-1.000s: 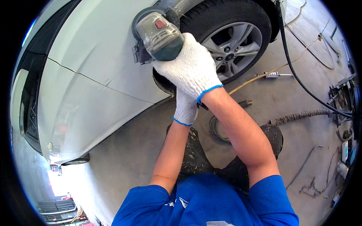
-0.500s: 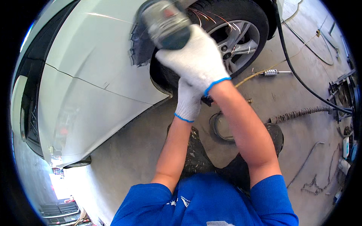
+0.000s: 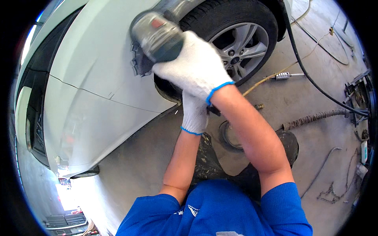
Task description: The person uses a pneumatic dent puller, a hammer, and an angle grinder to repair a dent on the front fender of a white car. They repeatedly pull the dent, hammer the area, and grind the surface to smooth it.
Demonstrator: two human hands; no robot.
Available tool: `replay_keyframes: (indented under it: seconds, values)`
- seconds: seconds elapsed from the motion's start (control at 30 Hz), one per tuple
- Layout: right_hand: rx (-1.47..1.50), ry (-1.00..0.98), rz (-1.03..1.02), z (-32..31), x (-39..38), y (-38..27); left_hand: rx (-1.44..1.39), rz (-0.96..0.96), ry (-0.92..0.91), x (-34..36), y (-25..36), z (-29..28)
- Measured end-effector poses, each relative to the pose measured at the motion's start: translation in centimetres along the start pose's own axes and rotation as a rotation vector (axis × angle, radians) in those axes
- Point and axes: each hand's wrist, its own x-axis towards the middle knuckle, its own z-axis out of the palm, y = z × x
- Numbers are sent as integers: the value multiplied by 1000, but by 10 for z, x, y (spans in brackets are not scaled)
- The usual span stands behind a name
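Observation:
My right hand (image 3: 191, 65), in a white knit glove with blue cuff, grips the head of a grey-and-dark-green power grinder (image 3: 157, 37) with a red button, slightly blurred. The grinder is against the white car's fender (image 3: 90, 59) at the wheel arch, where a dark grey, ragged patch shows around it. My left hand (image 3: 192, 110), gloved alike, is lower, closed around the tool's rear part, largely hidden by my right hand and forearm. A black tire with silver alloy wheel (image 3: 242, 51) sits right of the grinder.
A black hose (image 3: 299, 63), yellow cord (image 3: 265, 78), metal cylindrical tool (image 3: 287, 76), coiled hose (image 3: 230, 135), sleeved hose (image 3: 315, 118) and chain (image 3: 330, 194) lie to the right. A dark metal frame (image 3: 356, 98) stands at the right edge. My legs are below my arms.
The grinder and both hands rose slightly, then moved down and left. Orange sparks flying over the tire half a second ago are no longer visible there.

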Motion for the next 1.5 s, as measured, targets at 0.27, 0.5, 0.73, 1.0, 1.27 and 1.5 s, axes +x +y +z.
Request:
replay_keyframes:
  seconds: [0.27, 0.5, 0.73, 1.0, 1.27, 1.5]
  values:
    - [21, 35, -2, -7, 12, 12, 88, 64, -89, 18, -1, 10]
    - [225, 256, -93, -51, 19, 23, 471, 138, -234, 28, 30, 55]
    - [8, 50, 16, 27, -12, 4, -204, 11, -95, 16, -36, -44]
    - [-37, -199, 82, 63, -46, 17, -185, -55, 96, -27, -101, -97]
    - [279, 219, 26, -36, -37, -1, 479, 261, -156, -66, -17, -8]
    - [470, 712, 30, -144, -31, 61, 1399, 1390, 311, 64, 134, -45]
